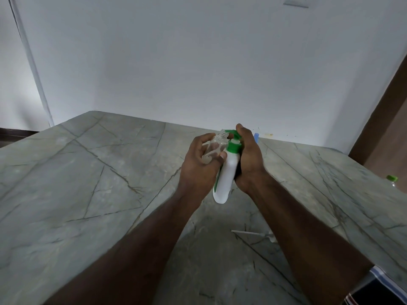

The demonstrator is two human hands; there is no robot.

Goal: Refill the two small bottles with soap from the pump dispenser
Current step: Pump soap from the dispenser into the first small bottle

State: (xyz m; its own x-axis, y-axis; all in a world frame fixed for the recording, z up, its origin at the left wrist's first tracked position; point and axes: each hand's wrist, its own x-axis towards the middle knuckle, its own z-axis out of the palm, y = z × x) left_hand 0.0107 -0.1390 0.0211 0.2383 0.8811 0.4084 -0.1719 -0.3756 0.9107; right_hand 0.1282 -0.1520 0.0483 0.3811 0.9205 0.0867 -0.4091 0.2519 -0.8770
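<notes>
A grey marble-patterned counter (pixel 88 172) is stretching across the lower view, running back to a plain white wall (pixel 198 62). Above the counter, raised off its surface, the left hand (pixel 199 166) is wrapping its fingers around a small clear bottle (pixel 214 148), the thumb lying across the front of it and the other fingers curling behind. The bottle is uncapped, its threaded neck pointing up and slightly right, and it is looking empty or nearly so, though the glare makes that hard to judge. Its mouth is sitting just beside the green spout of the pump dispenser (pixel 226 172), a white bottle with a green collar and pump head, tilting with its base towards the camera. The dispenser is touching the left hand's thumb along its left side. The right hand (pixel 248 159) is gripping the dispenser from the right, palm pressing against its body and fingers closing around the back, with one finger resting on top of the pump head. Just behind that hand, a small blue object (pixel 256 137) is sitting near the wall. Lower down, a thin white tube (pixel 248 232) is lying flat on the counter, partly hidden by the right forearm. At the far right edge, a green cap (pixel 392 178) is showing on another clear bottle.
</notes>
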